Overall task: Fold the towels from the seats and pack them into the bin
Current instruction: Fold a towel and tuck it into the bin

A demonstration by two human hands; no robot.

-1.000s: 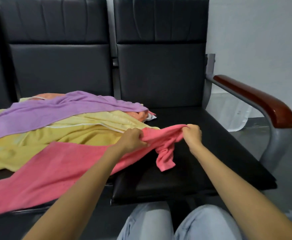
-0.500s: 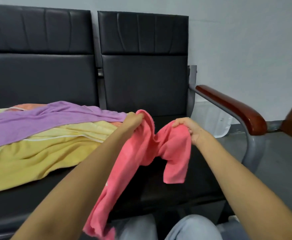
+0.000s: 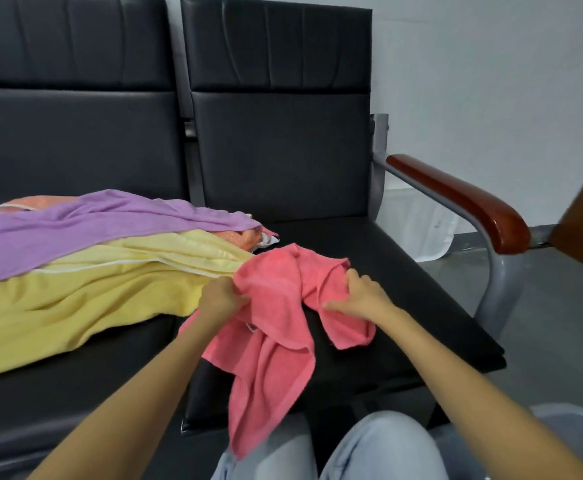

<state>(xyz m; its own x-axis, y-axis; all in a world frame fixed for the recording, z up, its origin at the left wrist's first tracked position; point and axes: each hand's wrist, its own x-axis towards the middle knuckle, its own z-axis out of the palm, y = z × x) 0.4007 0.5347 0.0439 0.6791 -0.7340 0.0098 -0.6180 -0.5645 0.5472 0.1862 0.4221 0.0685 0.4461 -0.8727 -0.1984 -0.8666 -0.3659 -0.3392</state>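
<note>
Head view: the pink towel [image 3: 276, 306] lies bunched on the right seat [image 3: 414, 306], and its lower part hangs over the front edge onto the person's jeans [image 3: 380, 448]. The left hand [image 3: 221, 299] has its fingers curled round the towel's left edge, gripping it. The right hand [image 3: 362, 296] pinches a fold on the towel's right side, fingers bent on top and thumb below. On the left seat a yellow towel [image 3: 75, 306] lies under a purple towel [image 3: 92, 223], with an orange towel [image 3: 238, 237] peeking out between them. A wooden armrest [image 3: 456, 199] stands on the right. Part of a grey bin [image 3: 570, 419] shows at the bottom right corner.
</note>
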